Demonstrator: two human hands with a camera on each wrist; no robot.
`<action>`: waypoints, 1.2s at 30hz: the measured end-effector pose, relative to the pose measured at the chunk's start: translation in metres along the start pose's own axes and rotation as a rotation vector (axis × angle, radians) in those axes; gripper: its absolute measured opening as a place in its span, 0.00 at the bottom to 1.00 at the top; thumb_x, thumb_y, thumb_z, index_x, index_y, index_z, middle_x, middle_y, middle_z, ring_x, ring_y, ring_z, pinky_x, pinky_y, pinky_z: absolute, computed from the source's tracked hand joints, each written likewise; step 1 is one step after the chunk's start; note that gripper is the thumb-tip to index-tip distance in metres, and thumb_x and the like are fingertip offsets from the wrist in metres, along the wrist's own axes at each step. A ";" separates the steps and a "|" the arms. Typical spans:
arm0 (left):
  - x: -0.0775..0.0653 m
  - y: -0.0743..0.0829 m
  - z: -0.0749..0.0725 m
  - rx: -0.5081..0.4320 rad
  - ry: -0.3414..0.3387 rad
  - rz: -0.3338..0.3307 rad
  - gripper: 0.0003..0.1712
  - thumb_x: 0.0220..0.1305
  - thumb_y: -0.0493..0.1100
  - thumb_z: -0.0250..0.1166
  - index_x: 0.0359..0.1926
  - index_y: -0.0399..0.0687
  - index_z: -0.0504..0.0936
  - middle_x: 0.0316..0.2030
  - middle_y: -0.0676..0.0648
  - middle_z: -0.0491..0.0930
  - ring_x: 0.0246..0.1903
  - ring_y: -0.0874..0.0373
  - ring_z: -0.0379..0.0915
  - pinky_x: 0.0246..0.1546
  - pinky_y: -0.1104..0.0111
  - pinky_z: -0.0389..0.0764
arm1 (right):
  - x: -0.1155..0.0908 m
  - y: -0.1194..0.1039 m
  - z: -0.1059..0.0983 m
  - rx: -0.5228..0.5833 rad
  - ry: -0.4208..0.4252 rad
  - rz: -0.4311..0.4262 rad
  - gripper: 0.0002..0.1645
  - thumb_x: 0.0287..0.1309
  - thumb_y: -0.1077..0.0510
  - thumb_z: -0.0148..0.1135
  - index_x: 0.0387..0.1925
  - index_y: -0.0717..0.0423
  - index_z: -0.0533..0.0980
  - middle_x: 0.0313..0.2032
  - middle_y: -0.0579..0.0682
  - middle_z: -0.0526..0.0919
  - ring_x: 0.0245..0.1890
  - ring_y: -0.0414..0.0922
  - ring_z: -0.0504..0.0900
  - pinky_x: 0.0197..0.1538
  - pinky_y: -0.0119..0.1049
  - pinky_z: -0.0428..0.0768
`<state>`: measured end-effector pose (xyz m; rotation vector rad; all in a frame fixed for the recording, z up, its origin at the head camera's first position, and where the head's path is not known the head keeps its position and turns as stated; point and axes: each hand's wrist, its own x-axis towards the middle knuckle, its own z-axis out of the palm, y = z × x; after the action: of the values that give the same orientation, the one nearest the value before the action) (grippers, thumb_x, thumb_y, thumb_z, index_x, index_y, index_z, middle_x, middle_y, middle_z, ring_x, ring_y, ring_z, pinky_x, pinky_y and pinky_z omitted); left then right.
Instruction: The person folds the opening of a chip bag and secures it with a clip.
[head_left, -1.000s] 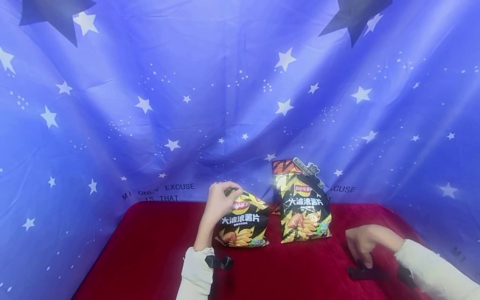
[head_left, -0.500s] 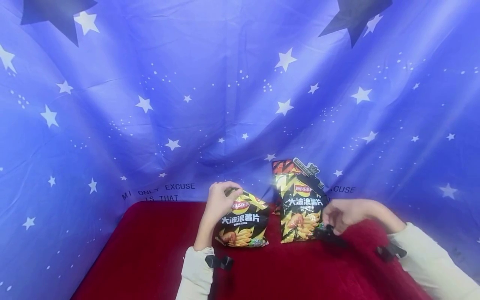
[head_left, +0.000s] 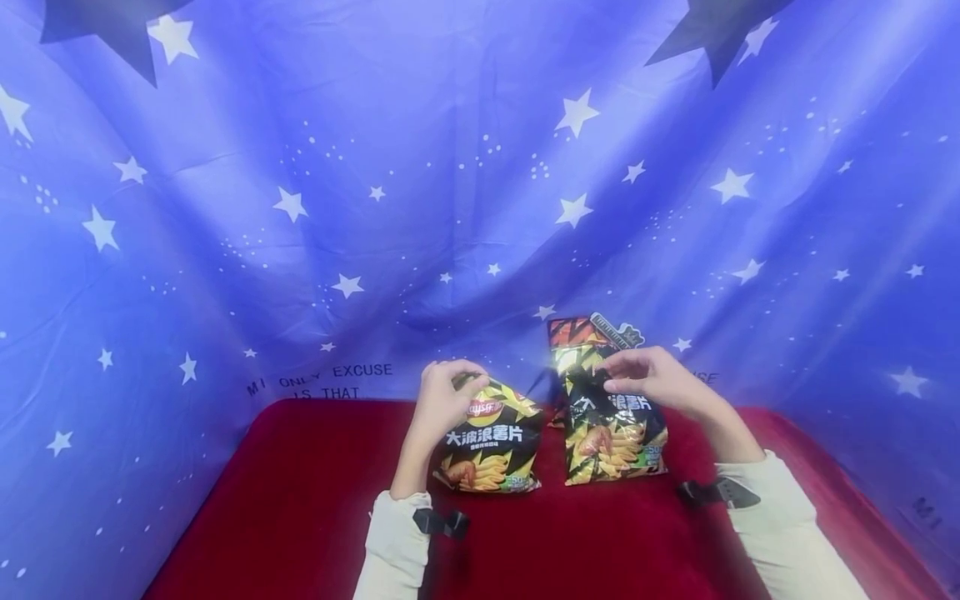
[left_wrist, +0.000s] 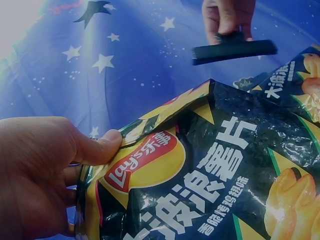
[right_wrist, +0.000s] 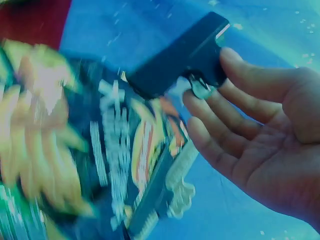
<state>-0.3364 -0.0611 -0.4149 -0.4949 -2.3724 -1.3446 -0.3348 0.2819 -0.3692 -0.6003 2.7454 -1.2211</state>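
At the folded-over top corner of a black and yellow bag of potato chips (head_left: 491,437), my left hand (head_left: 442,404) pinches the film. In the left wrist view the thumb of the left hand (left_wrist: 45,170) presses on the fold of the chip bag (left_wrist: 200,150). My right hand (head_left: 660,379) is raised in front of a second chip bag (head_left: 615,450). Between its thumb and fingers it pinches a black bag clip (right_wrist: 177,57), apart from both bags. The left wrist view shows this clip side-on; in the head view it is hard to make out.
The second bag has a clip with a grey decorated edge (head_left: 618,329) across its folded top. An orange-red piece of packaging (head_left: 573,333) shows behind it. Both bags are on a red cloth-covered table (head_left: 300,517), before a blue star-patterned curtain (head_left: 420,167).
My right hand has picked up the black clip from the table at the right, and moved up and left with it, in front of the second bag. The left hand keeps its grip.
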 end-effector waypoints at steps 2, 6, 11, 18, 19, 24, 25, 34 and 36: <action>0.000 0.000 0.000 0.003 0.000 0.002 0.04 0.63 0.39 0.71 0.39 0.46 0.90 0.39 0.46 0.90 0.49 0.44 0.82 0.76 0.39 0.51 | 0.000 -0.003 0.006 0.063 0.052 0.015 0.27 0.63 0.56 0.69 0.59 0.66 0.77 0.53 0.64 0.85 0.48 0.45 0.85 0.53 0.44 0.86; 0.001 -0.001 0.001 -0.002 -0.007 -0.010 0.05 0.63 0.39 0.71 0.40 0.46 0.90 0.39 0.46 0.90 0.49 0.44 0.82 0.77 0.41 0.50 | 0.002 -0.010 0.016 0.170 0.154 0.015 0.28 0.63 0.57 0.69 0.60 0.66 0.76 0.58 0.66 0.81 0.48 0.38 0.84 0.53 0.40 0.85; 0.002 -0.002 0.000 -0.002 -0.003 -0.014 0.05 0.63 0.39 0.71 0.40 0.46 0.90 0.39 0.45 0.90 0.49 0.44 0.82 0.77 0.41 0.51 | 0.006 -0.015 0.027 0.263 0.272 -0.008 0.28 0.63 0.58 0.69 0.60 0.68 0.76 0.59 0.58 0.83 0.46 0.31 0.84 0.52 0.29 0.82; 0.002 -0.003 0.001 -0.001 -0.003 -0.028 0.05 0.63 0.39 0.71 0.39 0.47 0.90 0.39 0.46 0.90 0.49 0.45 0.82 0.77 0.43 0.50 | 0.009 -0.022 0.043 0.428 0.352 -0.048 0.26 0.62 0.64 0.68 0.59 0.72 0.75 0.44 0.24 0.85 0.45 0.29 0.84 0.51 0.25 0.82; 0.002 -0.003 0.001 0.001 -0.005 -0.027 0.05 0.63 0.39 0.71 0.40 0.47 0.90 0.39 0.46 0.90 0.49 0.45 0.82 0.77 0.43 0.50 | 0.009 -0.024 0.045 0.448 0.363 -0.053 0.26 0.62 0.65 0.68 0.59 0.73 0.75 0.43 0.24 0.85 0.45 0.29 0.84 0.51 0.25 0.82; 0.003 -0.003 0.003 0.004 -0.005 -0.021 0.05 0.63 0.39 0.71 0.40 0.47 0.90 0.39 0.46 0.90 0.48 0.45 0.82 0.78 0.43 0.50 | 0.009 -0.027 0.054 0.464 0.439 -0.072 0.25 0.62 0.67 0.66 0.58 0.75 0.74 0.40 0.24 0.86 0.45 0.28 0.83 0.51 0.23 0.81; 0.003 -0.004 0.003 0.004 -0.003 -0.020 0.05 0.63 0.39 0.71 0.40 0.47 0.90 0.39 0.46 0.90 0.48 0.45 0.82 0.77 0.43 0.50 | 0.010 -0.028 0.055 0.466 0.455 -0.075 0.24 0.62 0.68 0.66 0.58 0.76 0.74 0.40 0.24 0.86 0.45 0.28 0.84 0.51 0.23 0.82; 0.004 -0.003 0.003 0.017 -0.003 -0.009 0.05 0.63 0.39 0.71 0.39 0.47 0.90 0.39 0.46 0.90 0.48 0.45 0.83 0.77 0.42 0.52 | 0.011 -0.030 0.066 0.524 0.624 -0.017 0.20 0.57 0.75 0.65 0.53 0.71 0.80 0.34 0.24 0.87 0.40 0.27 0.85 0.47 0.22 0.83; 0.004 -0.003 0.003 0.023 -0.006 -0.008 0.05 0.63 0.40 0.71 0.39 0.47 0.90 0.39 0.46 0.90 0.48 0.45 0.83 0.77 0.42 0.52 | 0.011 -0.031 0.068 0.522 0.652 -0.006 0.21 0.56 0.76 0.65 0.53 0.76 0.78 0.33 0.23 0.86 0.40 0.26 0.85 0.47 0.21 0.82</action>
<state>-0.3419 -0.0597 -0.4164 -0.4850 -2.3942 -1.3198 -0.3199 0.2114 -0.3917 -0.1645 2.6364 -2.3614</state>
